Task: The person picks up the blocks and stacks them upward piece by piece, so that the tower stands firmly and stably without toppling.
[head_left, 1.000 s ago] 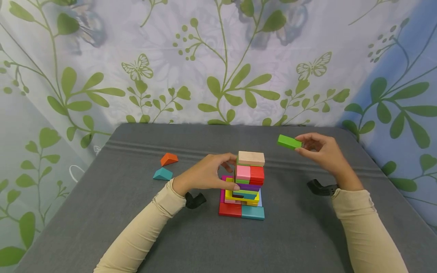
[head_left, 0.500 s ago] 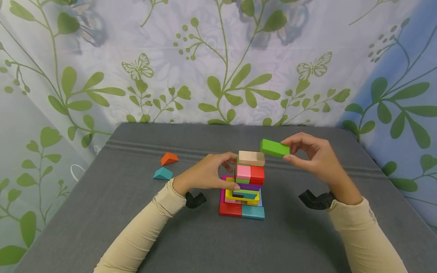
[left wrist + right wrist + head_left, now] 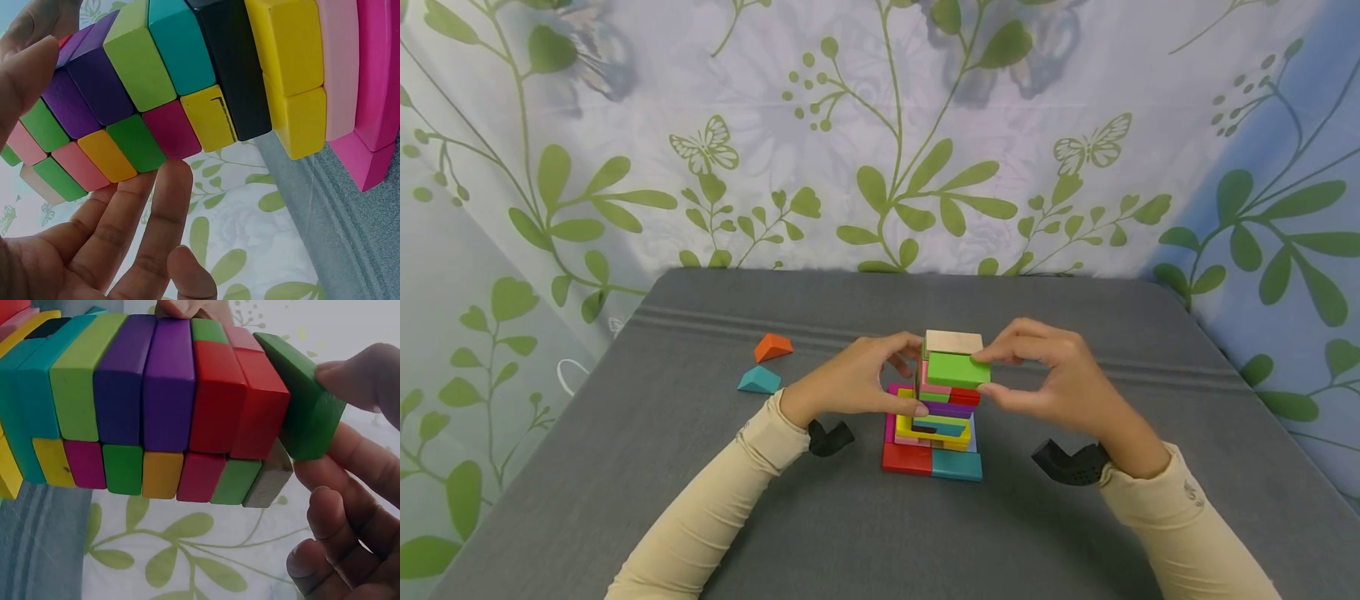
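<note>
A tower of multicoloured blocks [image 3: 946, 410] stands mid-table on a base of flat blocks. My left hand [image 3: 853, 379] grips its left side, thumb at the near face and fingers reaching behind. In the left wrist view, a fingertip [image 3: 174, 175] meets the rear column of blocks. My right hand [image 3: 1045, 367] pinches one end of a bright green block [image 3: 957, 371] between thumb and fingers. That green block [image 3: 306, 394] is tilted close over the top red block [image 3: 262, 400] in the right wrist view. Behind it, a plain wooden block [image 3: 953, 341] tops the rear column.
Left of the tower lie an orange wedge-shaped block [image 3: 772, 347] and a teal one [image 3: 760, 380]. Black wrist mounts [image 3: 830, 438] jut out below both hands. A leaf-patterned curtain [image 3: 820, 167] hangs behind the grey table [image 3: 820, 525].
My right hand has brought the green block leftward from the far right to the tower's top, over the pink and red blocks. The left hand has stayed at the tower.
</note>
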Motion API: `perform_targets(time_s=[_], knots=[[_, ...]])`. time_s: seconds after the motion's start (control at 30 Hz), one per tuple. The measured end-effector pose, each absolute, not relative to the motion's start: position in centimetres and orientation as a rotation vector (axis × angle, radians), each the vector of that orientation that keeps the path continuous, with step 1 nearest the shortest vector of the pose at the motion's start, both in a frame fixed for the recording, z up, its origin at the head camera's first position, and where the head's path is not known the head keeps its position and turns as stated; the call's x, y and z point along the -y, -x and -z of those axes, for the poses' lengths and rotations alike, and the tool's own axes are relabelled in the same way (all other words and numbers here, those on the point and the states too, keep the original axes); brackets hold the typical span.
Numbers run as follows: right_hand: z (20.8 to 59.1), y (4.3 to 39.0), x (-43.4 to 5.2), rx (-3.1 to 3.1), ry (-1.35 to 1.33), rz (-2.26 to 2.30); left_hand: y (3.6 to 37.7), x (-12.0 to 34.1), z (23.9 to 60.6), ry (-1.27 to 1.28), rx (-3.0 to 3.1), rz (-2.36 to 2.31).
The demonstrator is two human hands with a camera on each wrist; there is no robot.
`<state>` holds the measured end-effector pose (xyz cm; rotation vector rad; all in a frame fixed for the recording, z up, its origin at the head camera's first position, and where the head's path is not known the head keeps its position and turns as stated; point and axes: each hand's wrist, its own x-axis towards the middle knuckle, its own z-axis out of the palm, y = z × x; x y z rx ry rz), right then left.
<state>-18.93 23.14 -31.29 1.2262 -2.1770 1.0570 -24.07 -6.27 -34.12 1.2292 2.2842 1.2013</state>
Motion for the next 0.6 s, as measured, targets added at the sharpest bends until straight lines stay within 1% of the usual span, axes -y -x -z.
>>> perform_targets(time_s=[0.2, 0.37, 0.6], knots=[[31.0, 18.6, -23.0, 2.203, -1.241, -1.018, 24.1, 6.3, 34.0, -1.255, -2.303, -1.181], [30.8, 18.6, -23.4, 2.273, -1.184, -0.987, 23.7, 6.6, 33.4, -1.227, -2.373, -1.171], [31.0, 19.3, -25.0, 2.486, -1.121, -1.109, 23.0, 6.7, 32.8, -1.232, -2.490, -1.301]])
